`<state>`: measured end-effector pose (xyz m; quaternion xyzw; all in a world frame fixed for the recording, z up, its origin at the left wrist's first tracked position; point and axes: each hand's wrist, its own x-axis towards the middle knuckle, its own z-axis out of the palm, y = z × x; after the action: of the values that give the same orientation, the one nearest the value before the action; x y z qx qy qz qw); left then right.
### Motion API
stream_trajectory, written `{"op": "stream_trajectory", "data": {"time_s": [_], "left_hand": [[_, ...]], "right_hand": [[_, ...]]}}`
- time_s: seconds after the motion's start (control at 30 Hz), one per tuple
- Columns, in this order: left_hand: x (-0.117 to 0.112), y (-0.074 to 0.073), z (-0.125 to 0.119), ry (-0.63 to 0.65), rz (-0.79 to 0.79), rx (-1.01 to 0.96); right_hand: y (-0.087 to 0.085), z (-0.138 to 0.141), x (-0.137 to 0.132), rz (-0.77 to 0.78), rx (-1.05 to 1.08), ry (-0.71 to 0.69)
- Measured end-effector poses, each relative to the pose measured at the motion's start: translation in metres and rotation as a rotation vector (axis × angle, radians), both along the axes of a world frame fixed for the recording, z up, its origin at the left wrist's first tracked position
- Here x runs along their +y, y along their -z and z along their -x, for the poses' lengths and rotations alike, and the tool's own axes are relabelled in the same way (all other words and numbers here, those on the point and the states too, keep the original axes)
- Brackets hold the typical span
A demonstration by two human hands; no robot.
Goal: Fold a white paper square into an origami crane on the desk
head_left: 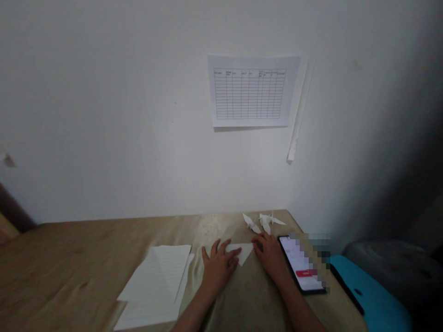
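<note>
A small white sheet of paper folded to a triangle (244, 254) lies on the table, its point towards me. My left hand (219, 265) rests over its left part, fingers spread and thumb side pressing on the paper. At the right corner, my right hand (268, 251) has its fingers bent close together on the paper's tip. Just beyond the right hand are folded paper cranes (266, 222) and another paper crane (251, 224) beside them. The left end of the triangle is partly hidden under my left hand.
Lined paper sheets (159, 272) lie in a loose stack to the left on the brown-covered table (86, 258). A phone (300, 265) with its screen lit is close to my right forearm. Past the table's right edge is a turquoise object (374, 295). A printed table sheet (251, 92) hangs on the wall.
</note>
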<state>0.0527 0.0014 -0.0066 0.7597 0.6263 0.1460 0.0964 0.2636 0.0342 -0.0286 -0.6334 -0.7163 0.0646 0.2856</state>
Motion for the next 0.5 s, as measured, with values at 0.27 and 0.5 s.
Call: {"op": "stream_trajectory", "data": {"time_s": [0.27,0.5], "left_hand": [[0.002,0.0,0.001,-0.002,-0.007,0.008],[0.001,-0.002,-0.001,-0.012,-0.009,0.003]], "right_hand": [[-0.012,0.004,-0.008,0.074,0.028,-0.002],[-0.014,0.009,-0.017,0.092,0.005,0.006]]}}
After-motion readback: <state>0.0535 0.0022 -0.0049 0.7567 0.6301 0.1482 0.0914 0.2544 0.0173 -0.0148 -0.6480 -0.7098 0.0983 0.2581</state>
